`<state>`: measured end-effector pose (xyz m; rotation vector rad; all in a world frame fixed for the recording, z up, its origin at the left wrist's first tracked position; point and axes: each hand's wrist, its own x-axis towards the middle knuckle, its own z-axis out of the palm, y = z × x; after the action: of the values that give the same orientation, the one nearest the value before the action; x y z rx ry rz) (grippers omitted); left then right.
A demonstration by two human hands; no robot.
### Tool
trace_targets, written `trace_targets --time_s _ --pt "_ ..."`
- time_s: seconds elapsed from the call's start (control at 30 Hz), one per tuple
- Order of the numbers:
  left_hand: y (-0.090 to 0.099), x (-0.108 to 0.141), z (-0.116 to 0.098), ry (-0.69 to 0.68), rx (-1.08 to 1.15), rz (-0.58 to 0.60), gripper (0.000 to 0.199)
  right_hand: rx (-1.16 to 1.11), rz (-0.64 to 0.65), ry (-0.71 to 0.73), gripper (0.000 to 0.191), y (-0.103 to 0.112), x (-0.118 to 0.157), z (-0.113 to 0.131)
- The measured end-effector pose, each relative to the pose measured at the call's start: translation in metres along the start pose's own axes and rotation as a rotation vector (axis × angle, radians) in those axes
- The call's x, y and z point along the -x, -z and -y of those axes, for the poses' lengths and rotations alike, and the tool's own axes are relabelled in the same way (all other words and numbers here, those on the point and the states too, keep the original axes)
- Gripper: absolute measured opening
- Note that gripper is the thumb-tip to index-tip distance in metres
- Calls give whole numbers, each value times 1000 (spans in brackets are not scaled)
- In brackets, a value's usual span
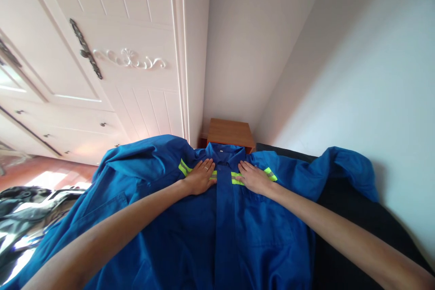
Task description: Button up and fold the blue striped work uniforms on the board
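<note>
A blue work jacket lies spread out, front side up, with its collar at the far end. Across the chest runs a yellow-green and grey reflective stripe. My left hand rests flat on the chest left of the front placket, a ring on one finger, partly covering the stripe. On the other side of the placket my right hand also presses flat on the cloth over the stripe. Both hands have their fingers stretched out. The jacket's lower end runs out of view.
Under the jacket at the right is a dark surface beside the pale wall. Beyond the collar stands a small wooden cabinet. A white wardrobe rises at the left. Blurred items lie at the lower left.
</note>
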<state>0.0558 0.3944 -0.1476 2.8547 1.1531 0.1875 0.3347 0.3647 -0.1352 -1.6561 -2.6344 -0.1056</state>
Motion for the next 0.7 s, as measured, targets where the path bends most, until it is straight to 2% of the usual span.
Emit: trace_targets --time_s 0.1,0.17,0.3,0.43,0.57,0.63,0.7 --pt "16 -10 -2 -2 -25 -56 64 -37 -74 -69 59 10 -10 -3" --pt "20 -21 0 7 -44 -117 61 -74 -56 -119 68 8 -20 -8" --pt "7 -34 10 75 -27 -49 60 -193 87 -172 76 -9 -33 -18" --pt "-1 -32 15 97 36 -37 57 -252 63 -189 69 -11 -34 -22" --pt "21 -46 21 167 163 -35 41 -318 -21 -255 54 5 -51 -35" --pt "34 -63 30 229 187 -63 37 -351 -39 -306 55 11 -69 -46" --pt "42 -84 43 312 208 -75 37 -401 2 -346 56 15 -89 -58"
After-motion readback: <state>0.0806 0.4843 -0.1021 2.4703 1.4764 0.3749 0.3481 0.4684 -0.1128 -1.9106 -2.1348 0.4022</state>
